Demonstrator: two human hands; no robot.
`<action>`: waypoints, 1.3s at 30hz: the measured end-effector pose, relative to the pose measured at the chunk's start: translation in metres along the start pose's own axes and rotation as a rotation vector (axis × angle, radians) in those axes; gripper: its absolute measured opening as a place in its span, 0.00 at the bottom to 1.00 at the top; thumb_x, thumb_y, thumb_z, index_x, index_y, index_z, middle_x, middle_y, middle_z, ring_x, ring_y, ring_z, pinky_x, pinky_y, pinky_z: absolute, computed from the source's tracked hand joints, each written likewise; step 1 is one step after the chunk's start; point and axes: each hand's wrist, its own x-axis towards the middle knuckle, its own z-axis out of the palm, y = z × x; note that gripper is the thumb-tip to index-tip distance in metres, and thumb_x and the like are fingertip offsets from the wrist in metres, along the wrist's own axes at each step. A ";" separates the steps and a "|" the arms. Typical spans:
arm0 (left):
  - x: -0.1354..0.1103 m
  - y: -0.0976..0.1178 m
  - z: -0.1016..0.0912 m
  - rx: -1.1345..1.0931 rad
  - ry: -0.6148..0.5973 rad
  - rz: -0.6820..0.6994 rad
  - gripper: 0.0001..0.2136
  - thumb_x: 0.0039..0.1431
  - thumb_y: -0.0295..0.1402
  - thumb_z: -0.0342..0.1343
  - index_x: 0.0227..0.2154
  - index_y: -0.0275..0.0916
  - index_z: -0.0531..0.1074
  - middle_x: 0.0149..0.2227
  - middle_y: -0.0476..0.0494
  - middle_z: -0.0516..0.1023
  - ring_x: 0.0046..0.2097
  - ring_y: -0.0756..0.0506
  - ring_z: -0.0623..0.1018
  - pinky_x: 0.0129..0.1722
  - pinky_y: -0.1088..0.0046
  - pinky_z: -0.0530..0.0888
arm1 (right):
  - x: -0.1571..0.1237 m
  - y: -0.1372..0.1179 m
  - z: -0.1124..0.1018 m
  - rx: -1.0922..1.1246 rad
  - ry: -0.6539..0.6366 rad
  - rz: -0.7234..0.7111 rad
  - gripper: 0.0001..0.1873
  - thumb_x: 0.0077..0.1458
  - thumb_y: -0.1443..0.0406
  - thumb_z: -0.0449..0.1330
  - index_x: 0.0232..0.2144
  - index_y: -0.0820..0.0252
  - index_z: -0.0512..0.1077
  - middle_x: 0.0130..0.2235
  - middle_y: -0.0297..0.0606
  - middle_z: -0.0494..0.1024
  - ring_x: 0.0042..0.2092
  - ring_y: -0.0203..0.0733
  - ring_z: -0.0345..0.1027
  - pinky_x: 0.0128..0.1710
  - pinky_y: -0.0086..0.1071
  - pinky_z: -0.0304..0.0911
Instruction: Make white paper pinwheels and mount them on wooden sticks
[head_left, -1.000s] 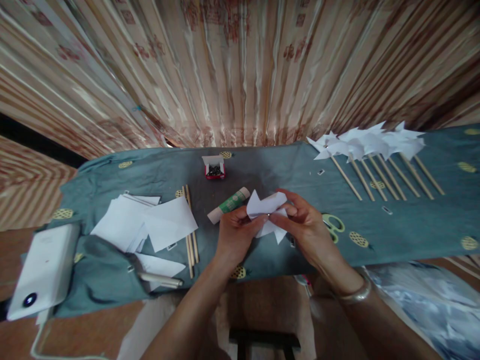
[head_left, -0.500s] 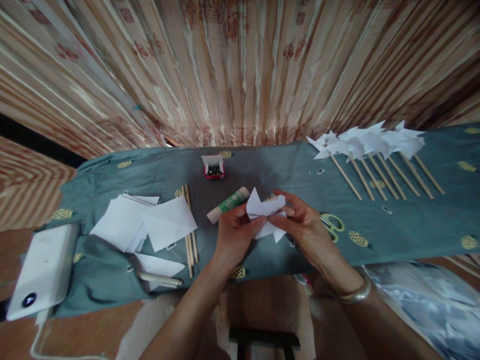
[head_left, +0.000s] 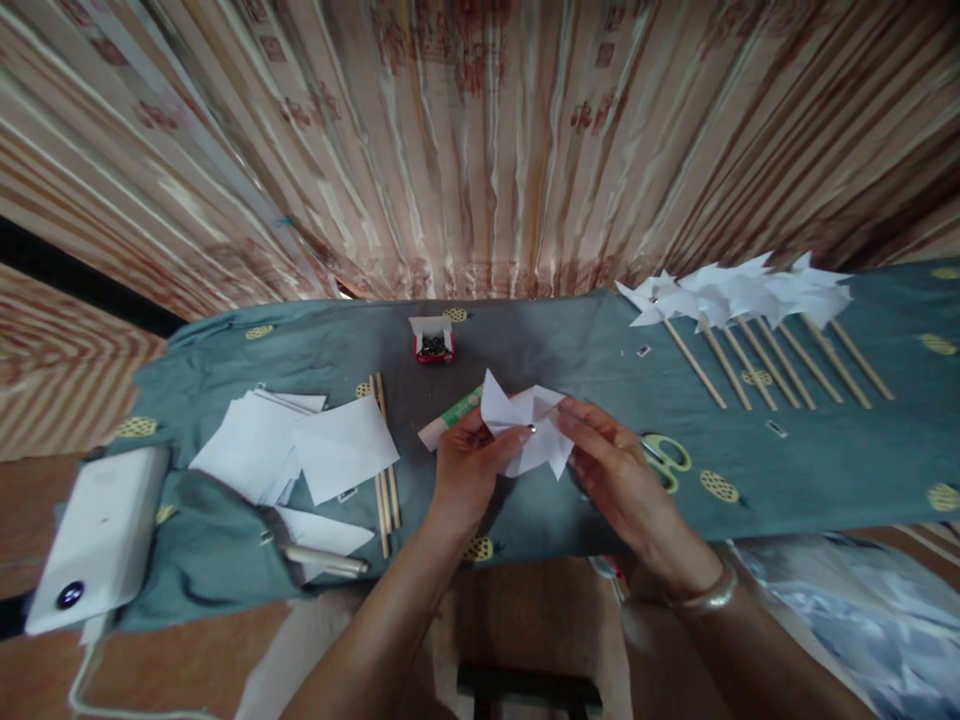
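Observation:
My left hand (head_left: 469,460) pinches the middle of a folded white paper pinwheel (head_left: 525,425), with a small metal pin head showing at its centre. My right hand (head_left: 611,465) is closed on the pinwheel's right side, fingers curled against the paper. Both hands hover just above the teal cloth (head_left: 525,350) near its front edge. A green-and-white glue stick (head_left: 450,418) lies right behind my left hand. Green-handled scissors (head_left: 664,455) lie beside my right hand.
Loose white paper sheets (head_left: 296,450) and a few wooden sticks (head_left: 384,470) lie at the left. A small red box of pins (head_left: 433,340) stands at the back. Several finished pinwheels on sticks (head_left: 750,320) lie at the back right. A white device (head_left: 97,540) sits far left.
The pinwheel has been turned and lifted slightly in my hands. My right hand's fingers have shifted lower along its right side. The view has tilted a little.

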 end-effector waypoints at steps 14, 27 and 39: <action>-0.003 -0.008 -0.001 0.111 -0.061 -0.022 0.13 0.36 0.37 0.71 0.26 0.36 0.80 0.25 0.47 0.79 0.26 0.49 0.74 0.30 0.72 0.72 | -0.003 0.006 0.002 -0.078 -0.121 0.011 0.10 0.36 0.60 0.74 0.26 0.52 0.80 0.29 0.31 0.82 0.31 0.39 0.71 0.37 0.35 0.68; -0.003 -0.014 -0.004 0.233 -0.045 0.037 0.07 0.42 0.32 0.66 0.26 0.37 0.79 0.25 0.48 0.79 0.28 0.49 0.74 0.30 0.74 0.70 | -0.002 0.008 -0.003 -0.228 -0.147 -0.095 0.10 0.41 0.57 0.72 0.29 0.50 0.81 0.30 0.32 0.81 0.32 0.42 0.72 0.37 0.37 0.69; -0.002 -0.012 -0.007 0.319 -0.063 0.081 0.06 0.45 0.30 0.63 0.28 0.36 0.80 0.27 0.46 0.80 0.29 0.48 0.74 0.32 0.73 0.70 | -0.002 0.010 -0.003 -0.224 -0.167 -0.055 0.13 0.41 0.55 0.72 0.31 0.49 0.80 0.32 0.33 0.82 0.33 0.42 0.73 0.37 0.36 0.69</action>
